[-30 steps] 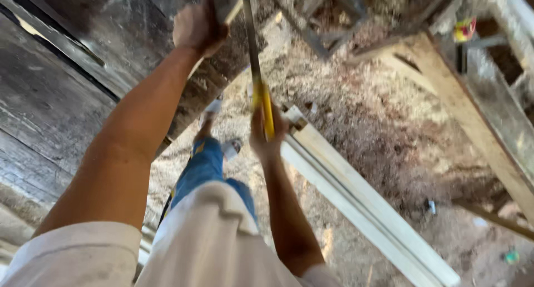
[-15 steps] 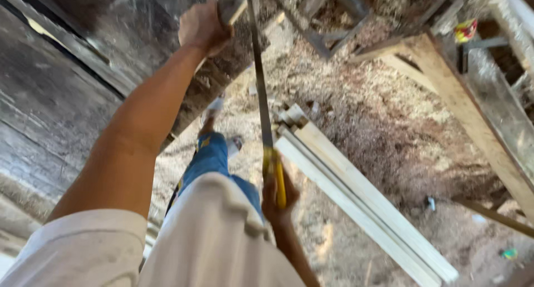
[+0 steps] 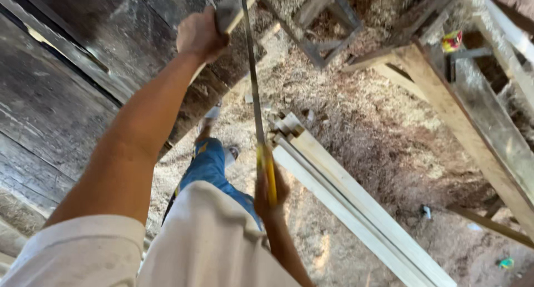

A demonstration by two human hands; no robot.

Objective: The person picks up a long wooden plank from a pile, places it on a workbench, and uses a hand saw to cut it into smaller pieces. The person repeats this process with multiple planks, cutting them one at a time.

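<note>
My right hand (image 3: 271, 193) grips the yellow handle of a hand saw (image 3: 253, 92), low in the view over my leg. The thin blade runs up and away to a pale wooden strip (image 3: 238, 10) at the top. My left hand (image 3: 199, 35) is closed on that strip, pinning it to a dark weathered bench (image 3: 72, 81) on the left. My arm stretches straight out to it. Below, my blue-jeaned leg and white shirt fill the foreground.
A bundle of long white boards (image 3: 356, 203) lies on the sawdust-covered ground to the right. A wooden frame (image 3: 445, 92) with a small red-yellow can (image 3: 451, 41) stands at the right. A square wooden frame (image 3: 325, 25) lies at the top.
My right hand with the saw handle has moved up and forward a little after being pulled low and back. The left hand has stayed on the strip.
</note>
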